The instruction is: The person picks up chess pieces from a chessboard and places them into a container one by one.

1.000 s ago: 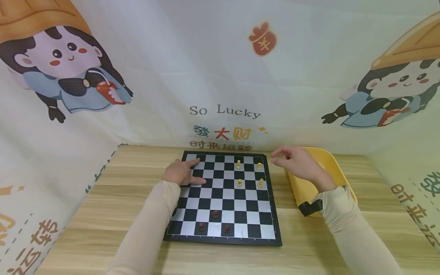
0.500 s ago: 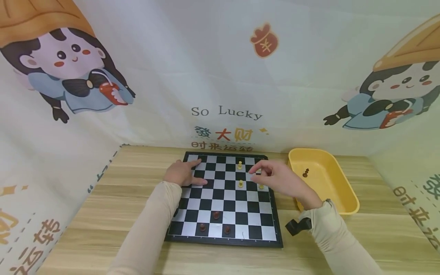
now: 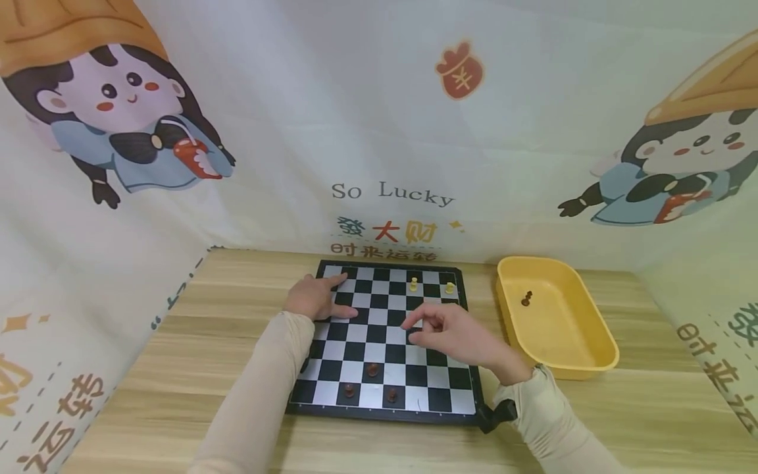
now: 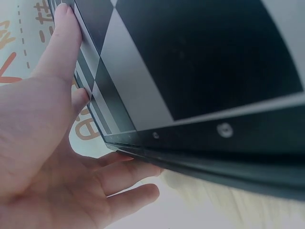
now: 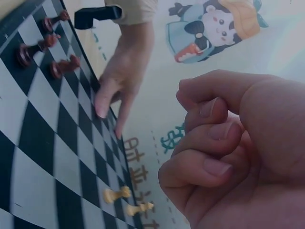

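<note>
A black-and-white chessboard (image 3: 435, 376) lies on the table. My left hand (image 3: 309, 297) rests at its left edge, with thumb and index finger spread over the squares; the left wrist view shows other fingers along the board's side. Over the right half of the board, my right hand (image 3: 453, 332) has bent fingers and a gap between index finger and thumb. Nothing shows in its grasp. Two pale yellow chess pieces, one (image 3: 413, 284) and another (image 3: 449, 288), stand beyond it. Three dark red chess pieces (image 3: 372, 369) stand near the board's front edge. The right hand hides some squares.
A yellow plastic bin (image 3: 592, 329) stands right of the board with one dark red chess piece (image 3: 526, 298) lying in it. A printed white cloth (image 3: 284, 151) encloses the back and sides of the wooden table (image 3: 195, 342).
My right hand has moved from beside the bin, leftward and nearer over the board, and now covers two yellow pieces seen earlier. The left hand has kept its place.
</note>
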Available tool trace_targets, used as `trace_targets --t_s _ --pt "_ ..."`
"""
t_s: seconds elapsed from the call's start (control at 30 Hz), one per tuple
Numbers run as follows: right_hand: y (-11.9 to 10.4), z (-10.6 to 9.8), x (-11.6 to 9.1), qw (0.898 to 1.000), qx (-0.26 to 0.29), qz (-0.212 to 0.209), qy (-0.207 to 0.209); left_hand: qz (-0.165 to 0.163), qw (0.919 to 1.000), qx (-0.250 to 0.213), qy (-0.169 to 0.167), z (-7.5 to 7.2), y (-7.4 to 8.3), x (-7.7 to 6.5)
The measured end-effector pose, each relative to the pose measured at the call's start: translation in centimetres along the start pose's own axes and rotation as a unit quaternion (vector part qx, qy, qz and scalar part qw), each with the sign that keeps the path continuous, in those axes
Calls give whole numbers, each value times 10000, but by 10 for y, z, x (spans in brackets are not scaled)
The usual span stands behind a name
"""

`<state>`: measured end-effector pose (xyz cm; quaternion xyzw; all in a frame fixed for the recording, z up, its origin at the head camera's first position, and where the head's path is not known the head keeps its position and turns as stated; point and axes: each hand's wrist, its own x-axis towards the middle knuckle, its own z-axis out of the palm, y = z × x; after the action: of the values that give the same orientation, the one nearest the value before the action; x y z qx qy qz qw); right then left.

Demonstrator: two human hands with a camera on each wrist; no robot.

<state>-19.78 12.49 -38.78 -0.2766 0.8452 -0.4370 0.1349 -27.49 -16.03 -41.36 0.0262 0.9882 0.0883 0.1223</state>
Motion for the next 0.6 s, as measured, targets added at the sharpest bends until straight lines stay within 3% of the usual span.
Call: trace_targets --t_s 0.33,0.6 --pt "9 26 -3 9952 826 319 -416 -37 10000 -4 -47 0 -1 1" --pt "16 42 -5 9836 1486 793 -643 -9 10000 41 -31 -1 1 1"
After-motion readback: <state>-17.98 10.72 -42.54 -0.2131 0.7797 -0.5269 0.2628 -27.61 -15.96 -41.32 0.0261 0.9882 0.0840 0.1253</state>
